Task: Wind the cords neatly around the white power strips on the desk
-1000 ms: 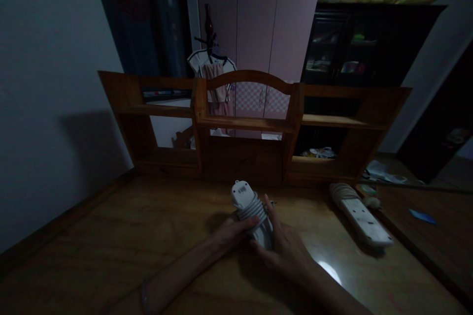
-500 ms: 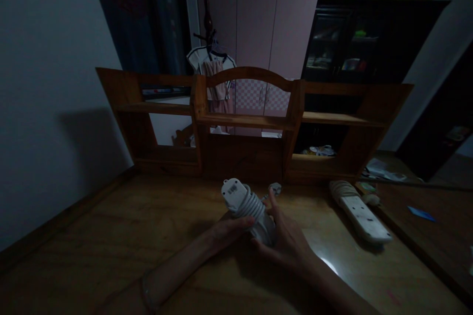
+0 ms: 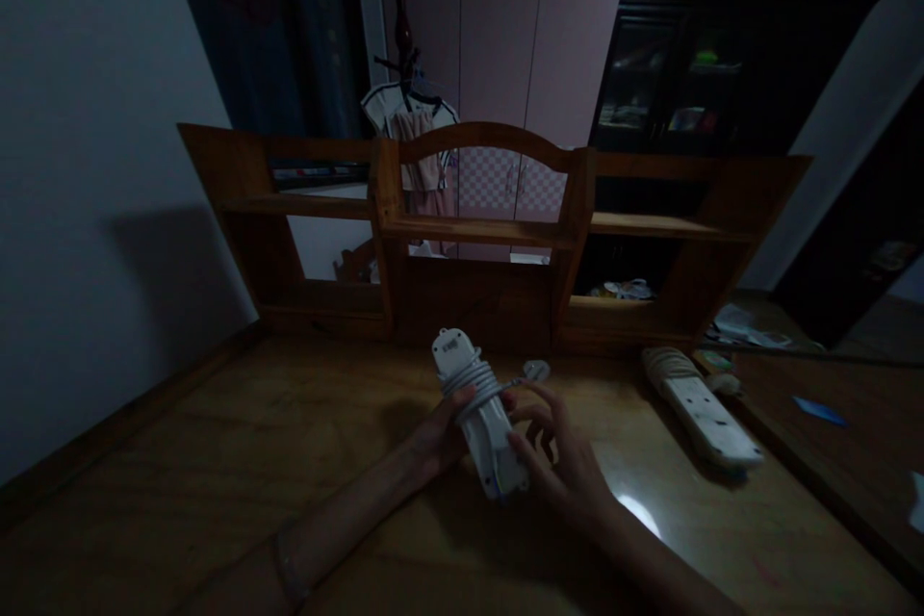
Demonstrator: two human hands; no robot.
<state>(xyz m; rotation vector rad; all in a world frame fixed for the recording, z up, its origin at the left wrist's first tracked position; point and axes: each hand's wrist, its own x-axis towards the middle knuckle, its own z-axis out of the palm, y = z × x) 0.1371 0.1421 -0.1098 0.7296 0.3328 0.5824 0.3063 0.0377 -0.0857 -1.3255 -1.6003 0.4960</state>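
Above the table (image 3: pixel 289 423), the left hand (image 3: pixel 439 435) has its fingers clasped round the power strip (image 3: pixel 482 443), wrapped in its cord (image 3: pixel 468 379), while the right hand (image 3: pixel 570 467) bends its fingers beside the plug (image 3: pixel 536 370), whether gripping I cannot tell.

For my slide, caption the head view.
Left hand holds a power strip wound with cord; right hand beside it, over a wooden desk.

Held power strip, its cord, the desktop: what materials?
Power strip: likely hard plastic, white, seemingly matt; rounded, moulded-looking edges. Cord: probably plastic-sheathed, smooth, pale grey; bends in tight coils. Desktop: wood or wood-look, glossy; streaky grain, bright reflection.
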